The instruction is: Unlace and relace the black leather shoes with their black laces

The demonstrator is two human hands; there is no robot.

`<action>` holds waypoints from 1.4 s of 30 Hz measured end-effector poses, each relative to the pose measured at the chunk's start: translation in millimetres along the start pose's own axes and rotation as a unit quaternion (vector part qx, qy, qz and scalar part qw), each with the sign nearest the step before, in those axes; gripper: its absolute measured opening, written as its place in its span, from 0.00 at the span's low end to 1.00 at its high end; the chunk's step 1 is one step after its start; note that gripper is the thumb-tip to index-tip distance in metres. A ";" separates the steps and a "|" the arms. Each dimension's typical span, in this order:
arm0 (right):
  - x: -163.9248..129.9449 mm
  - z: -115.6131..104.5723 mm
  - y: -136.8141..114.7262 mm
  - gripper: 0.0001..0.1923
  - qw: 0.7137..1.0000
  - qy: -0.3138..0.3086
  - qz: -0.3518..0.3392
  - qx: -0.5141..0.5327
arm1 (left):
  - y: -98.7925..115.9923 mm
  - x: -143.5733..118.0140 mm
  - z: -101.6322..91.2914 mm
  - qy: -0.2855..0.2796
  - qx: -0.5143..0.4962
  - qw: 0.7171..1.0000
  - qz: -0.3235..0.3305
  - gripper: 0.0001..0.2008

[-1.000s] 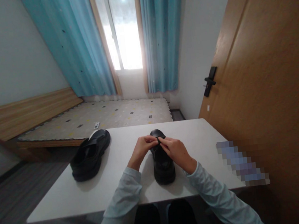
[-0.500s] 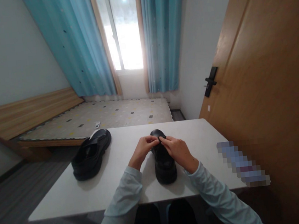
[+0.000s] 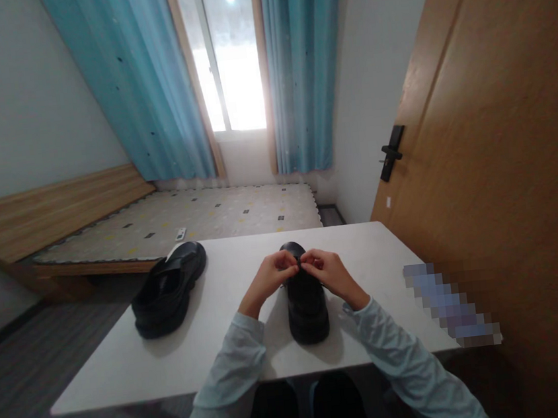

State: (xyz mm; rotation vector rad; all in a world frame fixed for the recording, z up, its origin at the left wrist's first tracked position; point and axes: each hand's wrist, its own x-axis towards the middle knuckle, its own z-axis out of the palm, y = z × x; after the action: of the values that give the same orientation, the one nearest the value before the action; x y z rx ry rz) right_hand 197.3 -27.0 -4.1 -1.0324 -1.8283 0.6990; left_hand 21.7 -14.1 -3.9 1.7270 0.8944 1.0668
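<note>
**Position of work item.** Upright on the white table (image 3: 126,365), near the front edge, toe pointing away: near shoe (image 3: 307,309), black, thick-soled. Directly in front of the body, between both forearms.

**Hand state.**
- Left hand (image 3: 272,277): fingers curled narrow, thumb and forefinger tips pinched together above the shoe's upper, just behind the toe.
- Right hand (image 3: 330,273): same posture, mirrored; fingertips meeting those of the left at the shoe's centre line.
- Pinched between them, possibly a lace end or a small strap part; too small and dark to tell which.

**Step in hand (judgement).** Fine two-handed work at the fastening on top of the shoe, with the sole resting on the table and no lift.

**Requirement for the next move (judgement).** Steady fingertip grip, small pulls only, shoe kept flat to avoid tipping.

**Containers and contents.**
- No box, bag or tray in view.
- Opening of the near shoe: largely hidden in shadow; contents not readable.
- Second shoe (image 3: 170,288), well apart at the table's left edge, toe pointing away: opening dark, apparently empty.
</note>
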 end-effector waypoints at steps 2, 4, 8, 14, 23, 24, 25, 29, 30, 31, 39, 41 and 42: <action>1.6 0.3 1.6 0.06 0.999 -0.014 0.013 0.034 | 0.2 -0.4 -0.8 -0.009 0.017 1.000 0.010 0.08; 1.9 0.5 2.4 0.06 0.998 -0.022 0.023 0.046 | 0.4 -0.9 -1.3 -0.020 0.026 0.999 0.013 0.07; 0.7 0.2 2.1 0.06 0.999 -0.030 0.035 0.026 | 3.0 -2.3 -1.5 -0.023 0.052 0.998 0.009 0.05; 2.2 -7.6 -2.5 0.05 0.998 -0.056 0.041 0.012 | 4.8 -2.7 -2.3 -0.021 0.086 0.996 -0.004 0.05; 14.9 -23.7 -2.7 0.06 0.979 -0.153 0.119 0.068 | -7.8 3.0 -5.1 0.002 0.023 0.999 -0.035 0.05; 17.4 -25.1 -1.6 0.06 0.976 -0.165 0.122 0.071 | -7.5 3.1 -5.1 0.003 0.019 0.999 -0.039 0.05; 19.8 -26.3 -0.6 0.06 0.974 -0.176 0.124 0.074 | -6.9 3.1 -5.1 0.003 0.015 0.999 -0.043 0.05; 26.5 -30.8 2.2 0.07 0.963 -0.213 0.136 0.091 | -5.0 2.1 -5.4 -0.001 0.016 0.998 -0.053 0.06; 27.1 -31.7 2.8 0.08 0.961 -0.217 0.140 0.095 | -4.9 1.9 -5.5 -0.002 0.019 0.998 -0.054 0.06; 27.2 -32.5 3.4 0.08 0.959 -0.220 0.145 0.100 | -4.9 1.7 -5.7 -0.003 0.023 0.998 -0.054 0.07; 20.6 -36.1 6.9 0.07 0.953 -0.212 0.163 0.140 | -2.0 -0.3 -7.4 -0.010 0.038 0.998 -0.059 0.08; 19.4 -36.2 7.3 0.06 0.953 -0.211 0.163 0.144 | -1.3 -1.1 -7.8 -0.013 0.041 0.997 -0.061 0.07; 19.0 -36.3 7.5 0.06 0.953 -0.211 0.163 0.146 | -1.3 -1.4 -8.0 -0.015 0.042 0.997 -0.061 0.07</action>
State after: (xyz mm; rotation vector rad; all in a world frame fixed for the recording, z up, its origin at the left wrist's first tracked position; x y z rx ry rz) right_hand 227.8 -5.2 14.0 -1.0513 -1.8430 1.4380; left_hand 13.6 -12.5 -3.7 1.7280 1.0249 0.9324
